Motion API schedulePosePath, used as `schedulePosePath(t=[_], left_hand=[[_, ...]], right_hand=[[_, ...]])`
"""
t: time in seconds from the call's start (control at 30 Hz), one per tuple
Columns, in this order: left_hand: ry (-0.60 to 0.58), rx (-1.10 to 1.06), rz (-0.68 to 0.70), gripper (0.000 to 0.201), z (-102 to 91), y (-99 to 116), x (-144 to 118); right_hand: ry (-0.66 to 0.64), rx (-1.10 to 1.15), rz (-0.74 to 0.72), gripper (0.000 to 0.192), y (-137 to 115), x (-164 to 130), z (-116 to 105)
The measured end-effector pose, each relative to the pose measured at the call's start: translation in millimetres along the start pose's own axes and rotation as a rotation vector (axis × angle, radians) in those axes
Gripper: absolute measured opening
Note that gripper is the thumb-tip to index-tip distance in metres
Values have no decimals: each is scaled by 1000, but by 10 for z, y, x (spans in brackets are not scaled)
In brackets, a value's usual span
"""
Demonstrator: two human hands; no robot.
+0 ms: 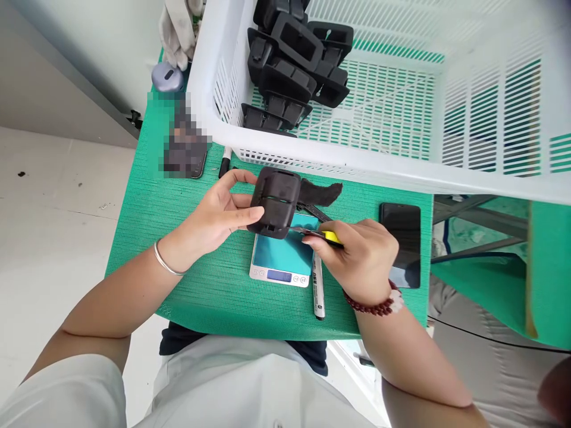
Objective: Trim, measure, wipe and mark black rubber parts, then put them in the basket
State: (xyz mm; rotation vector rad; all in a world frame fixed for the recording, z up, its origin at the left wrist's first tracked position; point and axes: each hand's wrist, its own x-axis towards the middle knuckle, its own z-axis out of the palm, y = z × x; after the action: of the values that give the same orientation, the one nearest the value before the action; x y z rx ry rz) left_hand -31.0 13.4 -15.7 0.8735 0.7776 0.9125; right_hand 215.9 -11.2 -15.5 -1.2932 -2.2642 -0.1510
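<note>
My left hand (223, 211) grips a black moulded plastic part (275, 202) by its left side, thumb on the near face. It is held above a small digital scale (283, 252) with a blue-green top. Closed in my right hand (357, 252) is a utility knife (331, 237) with a yellow and black handle. Its blade reaches the lower right edge of the part; whether it touches cannot be made out. Behind the part lies a dark scrap (322, 193), beside a thin black strip (316, 211). A white marker (318, 288) lies right of the scale.
A large white plastic basket (357, 156) holding several similar black parts (289, 77) stands at the back. A dark phone (400, 244) lies at the right of the green-covered table (187, 297). At the left are a grey-blue case (167, 77), white gloves (176, 35) and a partly blurred phone (198, 166).
</note>
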Motion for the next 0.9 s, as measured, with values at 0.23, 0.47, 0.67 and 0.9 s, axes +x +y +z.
schedulePosePath(t=[0.23, 0.47, 0.67, 0.9], left_hand=[[36, -224, -191, 50, 84, -36, -30], [-106, -239, -287, 43, 50, -24, -13], [-139, -211, -370, 27, 108, 7, -41], [-30, -210, -168, 24, 67, 16, -36]], right_hand=[[-9, -47, -26, 48, -56, 9, 16], [-21, -26, -98, 42, -60, 22, -6], [-98, -21, -158, 46, -73, 19, -1], [53, 18, -24, 37, 10, 25, -12]])
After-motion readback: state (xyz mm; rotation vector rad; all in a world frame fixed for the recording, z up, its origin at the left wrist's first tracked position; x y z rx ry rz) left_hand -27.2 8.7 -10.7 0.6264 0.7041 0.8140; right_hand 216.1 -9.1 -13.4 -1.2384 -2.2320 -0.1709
